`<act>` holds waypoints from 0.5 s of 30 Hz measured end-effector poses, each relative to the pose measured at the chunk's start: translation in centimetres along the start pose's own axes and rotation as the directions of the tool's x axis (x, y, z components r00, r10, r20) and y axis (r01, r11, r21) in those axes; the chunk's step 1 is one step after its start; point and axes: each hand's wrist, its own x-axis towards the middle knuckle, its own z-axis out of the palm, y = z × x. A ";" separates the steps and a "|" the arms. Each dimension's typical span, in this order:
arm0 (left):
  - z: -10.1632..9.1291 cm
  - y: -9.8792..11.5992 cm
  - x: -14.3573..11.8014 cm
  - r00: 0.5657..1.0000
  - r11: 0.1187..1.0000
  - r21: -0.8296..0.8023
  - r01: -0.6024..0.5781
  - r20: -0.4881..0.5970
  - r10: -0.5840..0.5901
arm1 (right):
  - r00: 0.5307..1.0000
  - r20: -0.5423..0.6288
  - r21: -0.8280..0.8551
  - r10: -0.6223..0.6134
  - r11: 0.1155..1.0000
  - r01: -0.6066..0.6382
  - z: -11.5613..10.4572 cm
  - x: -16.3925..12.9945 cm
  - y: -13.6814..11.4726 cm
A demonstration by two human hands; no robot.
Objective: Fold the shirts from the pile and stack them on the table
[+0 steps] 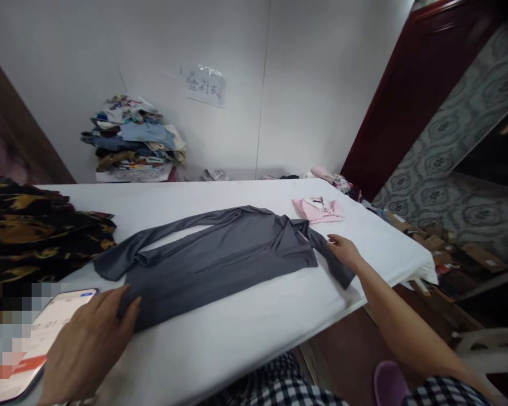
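Lying flat (sleeves folded across), grey shirt [220, 256] under left hand [87, 347], right hand [344, 251].

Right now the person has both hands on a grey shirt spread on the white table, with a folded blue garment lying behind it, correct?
Nearly. The folded garment behind the grey shirt is pink, not blue, as the head view shows. Left hand and right hand both rest on the shirt on the white table.

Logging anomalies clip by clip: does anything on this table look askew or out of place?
Mostly tidy. The grey shirt lies flat, but one sleeve trails toward the table edge under the right hand. A phone lies beside the left hand.
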 end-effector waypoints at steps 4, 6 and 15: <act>2.4 0.3 -0.4 0.966 0.961 -0.100 -0.258 -0.053 0.254 | 0.994 -0.010 -0.132 0.109 0.985 -0.109 -1.1 -0.3 2.2; 4.0 0.2 -0.6 0.964 0.959 -0.117 -0.260 0.025 0.264 | 0.989 0.002 -0.110 0.150 0.983 -0.148 -1.1 -0.6 2.7; 4.6 1.2 -0.5 0.977 0.946 -0.261 -0.190 0.042 0.208 | 0.993 0.048 0.645 0.107 0.755 -0.113 -6.1 -0.8 -1.4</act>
